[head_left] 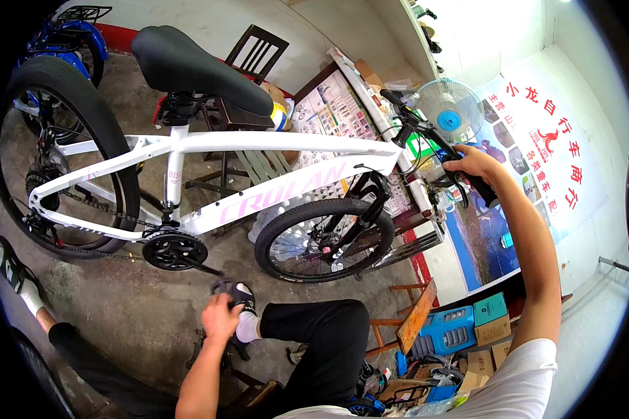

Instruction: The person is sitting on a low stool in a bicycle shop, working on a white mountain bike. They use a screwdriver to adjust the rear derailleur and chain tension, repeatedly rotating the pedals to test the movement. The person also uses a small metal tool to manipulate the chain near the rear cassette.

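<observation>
A white bicycle (251, 143) with a black saddle (196, 70) stands across the view, its front wheel (325, 241) to the right and rear wheel (129, 174) to the left. Down near the floor my left hand (220, 320) is closed at the black pedal (227, 286), beside my shoe; the fingertips are partly hidden. The crank (199, 265) joins that pedal to the black chainring (175, 251). With my arm stretched out to the right, my right hand (474, 163) wraps round the black handlebar grip (482, 188). A brake lever (461, 192) sits below it.
Behind the bicycle are a long counter (377, 119), a fan (451, 115) and a dark chair (258, 52). A wooden stool (419, 318), a blue plastic stool (446, 329) and cardboard boxes (479, 370) crowd the lower right. A blue cycle (84, 35) stands far left.
</observation>
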A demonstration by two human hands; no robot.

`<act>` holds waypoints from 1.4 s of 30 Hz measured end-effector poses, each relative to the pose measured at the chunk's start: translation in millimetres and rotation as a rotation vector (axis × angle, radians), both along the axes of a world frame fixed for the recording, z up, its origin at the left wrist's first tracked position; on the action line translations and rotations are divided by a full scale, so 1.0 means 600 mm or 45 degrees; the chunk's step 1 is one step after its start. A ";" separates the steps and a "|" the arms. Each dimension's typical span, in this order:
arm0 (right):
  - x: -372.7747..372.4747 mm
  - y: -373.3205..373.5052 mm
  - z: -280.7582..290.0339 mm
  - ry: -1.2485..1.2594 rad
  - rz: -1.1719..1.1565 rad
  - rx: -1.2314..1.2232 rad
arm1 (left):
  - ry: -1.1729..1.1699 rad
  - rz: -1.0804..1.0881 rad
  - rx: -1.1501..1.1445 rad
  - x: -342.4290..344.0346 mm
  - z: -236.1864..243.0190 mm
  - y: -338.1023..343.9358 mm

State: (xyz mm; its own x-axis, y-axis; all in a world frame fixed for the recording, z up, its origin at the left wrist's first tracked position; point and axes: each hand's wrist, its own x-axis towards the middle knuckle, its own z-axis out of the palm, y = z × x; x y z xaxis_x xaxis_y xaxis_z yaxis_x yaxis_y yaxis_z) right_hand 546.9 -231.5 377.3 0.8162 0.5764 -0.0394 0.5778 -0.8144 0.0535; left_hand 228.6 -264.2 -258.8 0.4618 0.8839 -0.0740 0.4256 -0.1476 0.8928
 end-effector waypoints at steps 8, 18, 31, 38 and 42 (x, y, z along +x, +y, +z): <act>-0.017 -0.007 0.018 0.182 -0.299 0.190 | 0.278 0.099 -0.047 -0.224 -0.148 0.075; -0.009 -0.017 0.012 0.027 -0.118 0.038 | -0.137 0.415 0.283 -0.390 0.070 0.229; 0.027 0.010 0.015 -0.103 -0.402 -0.147 | -0.512 0.375 0.457 -0.100 0.280 0.148; 0.026 0.000 -0.003 -0.289 -0.405 -0.133 | -0.589 0.401 0.369 -0.104 0.266 0.136; 0.049 -0.013 0.002 -0.583 -0.247 -0.333 | -0.653 0.437 0.399 -0.101 0.260 0.137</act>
State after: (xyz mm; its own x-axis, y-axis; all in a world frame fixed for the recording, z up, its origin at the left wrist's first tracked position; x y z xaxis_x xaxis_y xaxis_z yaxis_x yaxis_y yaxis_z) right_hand 576.6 -239.5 378.6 0.8737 0.4325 0.2227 0.2887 -0.8294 0.4782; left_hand 168.3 -182.0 -102.8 0.0608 0.9303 0.3617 0.0300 -0.3639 0.9310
